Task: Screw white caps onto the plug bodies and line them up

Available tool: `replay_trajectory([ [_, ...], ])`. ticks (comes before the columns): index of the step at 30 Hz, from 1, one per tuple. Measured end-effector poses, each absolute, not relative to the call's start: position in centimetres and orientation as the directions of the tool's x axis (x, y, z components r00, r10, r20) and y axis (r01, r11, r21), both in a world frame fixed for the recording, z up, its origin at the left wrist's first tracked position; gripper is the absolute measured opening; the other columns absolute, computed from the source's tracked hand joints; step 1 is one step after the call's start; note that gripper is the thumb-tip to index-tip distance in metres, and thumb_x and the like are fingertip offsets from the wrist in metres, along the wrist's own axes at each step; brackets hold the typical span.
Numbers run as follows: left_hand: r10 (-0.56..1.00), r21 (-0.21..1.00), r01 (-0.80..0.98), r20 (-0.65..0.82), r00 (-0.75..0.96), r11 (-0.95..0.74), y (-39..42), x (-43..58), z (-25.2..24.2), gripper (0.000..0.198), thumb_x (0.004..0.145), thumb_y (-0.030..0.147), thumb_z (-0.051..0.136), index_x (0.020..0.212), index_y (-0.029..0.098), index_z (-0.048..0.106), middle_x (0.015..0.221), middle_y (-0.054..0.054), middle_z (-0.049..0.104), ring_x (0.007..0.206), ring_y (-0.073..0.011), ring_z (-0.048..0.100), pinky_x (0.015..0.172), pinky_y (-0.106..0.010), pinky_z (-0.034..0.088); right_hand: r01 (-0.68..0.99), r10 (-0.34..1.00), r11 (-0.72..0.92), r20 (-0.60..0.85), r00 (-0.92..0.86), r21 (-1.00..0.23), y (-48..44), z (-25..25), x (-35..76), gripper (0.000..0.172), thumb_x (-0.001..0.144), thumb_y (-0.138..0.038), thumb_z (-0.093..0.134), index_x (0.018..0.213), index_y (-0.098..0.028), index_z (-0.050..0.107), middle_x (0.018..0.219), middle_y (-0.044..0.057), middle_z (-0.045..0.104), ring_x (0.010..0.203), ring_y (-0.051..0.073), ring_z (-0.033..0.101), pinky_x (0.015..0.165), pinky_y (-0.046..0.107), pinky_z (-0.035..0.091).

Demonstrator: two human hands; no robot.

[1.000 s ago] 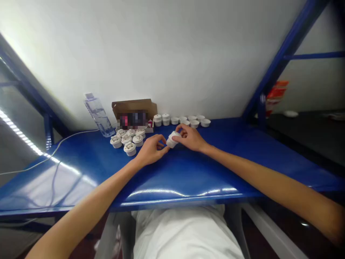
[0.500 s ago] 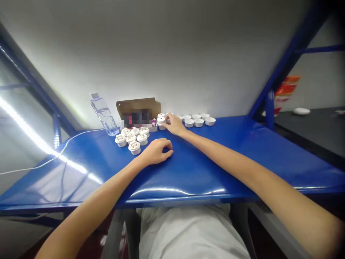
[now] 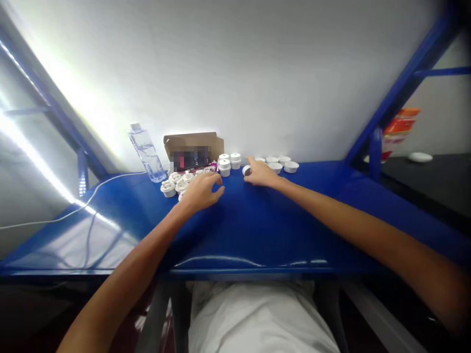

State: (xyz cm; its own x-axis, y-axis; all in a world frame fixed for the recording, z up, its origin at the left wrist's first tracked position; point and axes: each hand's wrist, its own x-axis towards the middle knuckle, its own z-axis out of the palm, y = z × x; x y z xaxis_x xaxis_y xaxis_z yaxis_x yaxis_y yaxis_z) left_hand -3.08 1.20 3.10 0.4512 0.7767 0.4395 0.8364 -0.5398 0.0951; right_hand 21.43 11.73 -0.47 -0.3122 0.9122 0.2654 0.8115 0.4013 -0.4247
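While over white plugs (image 3: 172, 186), left grip (image 3: 200, 191) unclear; right grip (image 3: 260, 173) around a cup (image 3: 246, 170).

We see hard glare from the light strip (image 3: 33, 157) at left, mirrored on the glossy table (image 3: 257, 235); corners dim, edges warped, left hand (image 3: 200, 191) slightly soft.

Both arms stretched forward, left hand (image 3: 200, 191) palm down, fingers (image 3: 216, 185) curled, right hand (image 3: 259, 174) farther out

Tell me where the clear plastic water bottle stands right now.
In the head view, the clear plastic water bottle stands at the back left of the blue table, just left of the open brown cardboard box.
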Motion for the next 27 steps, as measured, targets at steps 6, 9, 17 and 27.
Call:
replay_trajectory([
  [6,0.849,-0.021,0.956,0.456,0.268,-0.291,2.3,-5.8,4.6,0.029,0.09,0.038,0.056,0.108,0.019,0.069,0.11,-0.012,0.073,0.106,-0.0321,0.064,0.089,-0.043,0.047,0.652,0.806,0.586,0.262,-0.531,-0.481,6.5,-0.7,23.4,0.042,0.071,-0.017,0.066,0.113,-0.021,0.062,0.098,0.003,0.07,0.085,0.022,0.064,0.074,0.029,0.045],
  [9,0.886,-0.142,0.96,0.373,0.277,-0.241,2.7,-6.7,4.2,0.043,0.085,0.042,0.062,0.12,0.017,0.065,0.115,-0.016,0.072,0.116,-0.0381,0.058,0.094,-0.049,0.043,0.592,0.782,0.62,0.34,-0.523,-0.514,5.0,-0.5,23.6,0.044,0.069,-0.017,0.067,0.111,-0.021,0.057,0.097,0.002,0.065,0.081,0.02,0.06,0.071,0.029,0.043],
  [17,0.885,-0.17,0.944,0.333,0.326,-0.284,3.2,-7.2,3.3,0.05,0.085,0.046,0.062,0.126,0.019,0.061,0.125,-0.017,0.068,0.122,-0.0394,0.054,0.1,-0.053,0.038,0.458,0.729,0.672,0.414,-0.545,-0.582,4.1,-1.0,22.1,0.044,0.073,-0.044,0.081,0.106,-0.021,0.062,0.107,0.005,0.063,0.092,0.021,0.061,0.08,0.034,0.05],
  [27,0.744,0.223,0.719,0.342,0.575,-0.658,1.7,-3.9,3.3,0.04,0.086,0.039,0.066,0.123,0.023,0.064,0.122,-0.008,0.07,0.113,-0.0287,0.064,0.098,-0.041,0.047,0.287,0.675,0.733,0.607,-0.419,-0.617,3.6,-1.1,21.3,0.047,0.082,-0.038,0.076,0.123,-0.022,0.061,0.12,0.009,0.065,0.106,0.025,0.065,0.092,0.041,0.055],
])
